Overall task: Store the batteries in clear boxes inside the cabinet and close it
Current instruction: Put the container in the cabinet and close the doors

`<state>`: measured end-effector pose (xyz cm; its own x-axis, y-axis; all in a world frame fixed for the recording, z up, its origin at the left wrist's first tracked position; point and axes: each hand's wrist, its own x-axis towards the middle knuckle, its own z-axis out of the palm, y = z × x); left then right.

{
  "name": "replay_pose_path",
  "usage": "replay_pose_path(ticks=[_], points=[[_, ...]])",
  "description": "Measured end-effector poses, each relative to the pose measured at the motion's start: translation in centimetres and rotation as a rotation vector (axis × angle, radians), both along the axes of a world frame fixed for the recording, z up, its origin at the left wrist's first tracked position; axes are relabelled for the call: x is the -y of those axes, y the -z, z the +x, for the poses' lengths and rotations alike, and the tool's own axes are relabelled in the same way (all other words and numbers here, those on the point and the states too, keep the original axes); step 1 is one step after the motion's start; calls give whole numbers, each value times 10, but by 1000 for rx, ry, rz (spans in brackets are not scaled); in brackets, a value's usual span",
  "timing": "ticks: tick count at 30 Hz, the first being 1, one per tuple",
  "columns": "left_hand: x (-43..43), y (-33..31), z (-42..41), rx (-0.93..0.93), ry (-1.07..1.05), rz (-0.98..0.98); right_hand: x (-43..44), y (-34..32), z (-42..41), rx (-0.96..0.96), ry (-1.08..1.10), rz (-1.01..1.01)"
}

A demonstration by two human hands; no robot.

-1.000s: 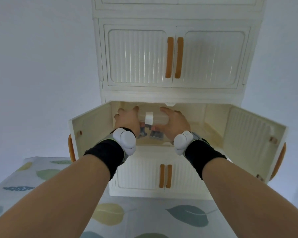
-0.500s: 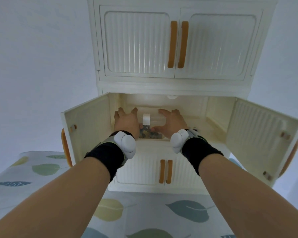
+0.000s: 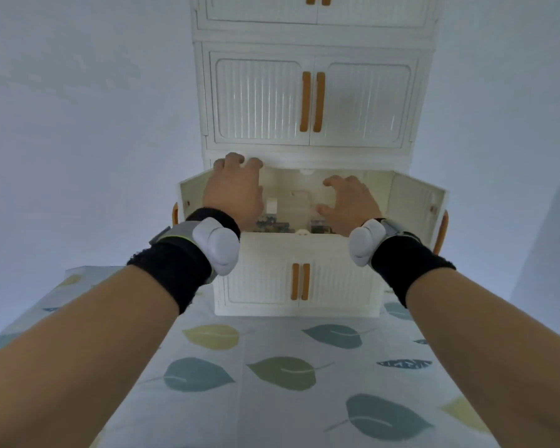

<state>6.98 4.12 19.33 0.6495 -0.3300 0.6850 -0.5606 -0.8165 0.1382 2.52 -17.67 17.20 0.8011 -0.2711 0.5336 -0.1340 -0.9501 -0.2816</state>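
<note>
Left hand (image 3: 232, 192) and right hand (image 3: 349, 202) have released the clear box (image 3: 296, 210), fingers (image 3: 335, 181) loosely spread, empty

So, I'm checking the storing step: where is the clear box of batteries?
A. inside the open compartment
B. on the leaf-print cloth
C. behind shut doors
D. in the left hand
A: the clear box sits in the open compartment, between the left hand and right hand, neither gripping it.
</note>
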Motion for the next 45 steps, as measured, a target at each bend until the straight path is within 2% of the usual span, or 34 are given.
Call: replay_pose_path(ticks=[3,6,9,12,14,18,22,28,30,34,36,45], points=[[-27,-11,-28,92,-69,-15,3,-14,-50,78,125,-110],[-52,-11,-35,82,-170,-29,15,-16,-82,215,282,-177],[-66,-5,-42,-65,-256,-44,26,-12,-105,208,440,-47],[-67,3,-43,-222,-197,-89,28,-8,-118,97,506,180],[-64,7,-42,-231,-134,-117,25,-3,-119,99,460,276],[-48,9,-44,-215,3,-162,16,2,-109,145,337,233],[-21,15,-33,-276,173,-379,2,5,-83,181,107,204],[40,21,1,-409,260,-528,5,12,-23,285,-74,236],[60,25,18,-432,280,-539,8,13,-2,316,-93,253],[92,28,52,-446,289,-568,13,11,32,358,-95,530],[102,25,70,-458,280,-568,17,10,49,344,-73,584],[114,7,96,-570,177,-564,23,-4,89,126,-5,541]])
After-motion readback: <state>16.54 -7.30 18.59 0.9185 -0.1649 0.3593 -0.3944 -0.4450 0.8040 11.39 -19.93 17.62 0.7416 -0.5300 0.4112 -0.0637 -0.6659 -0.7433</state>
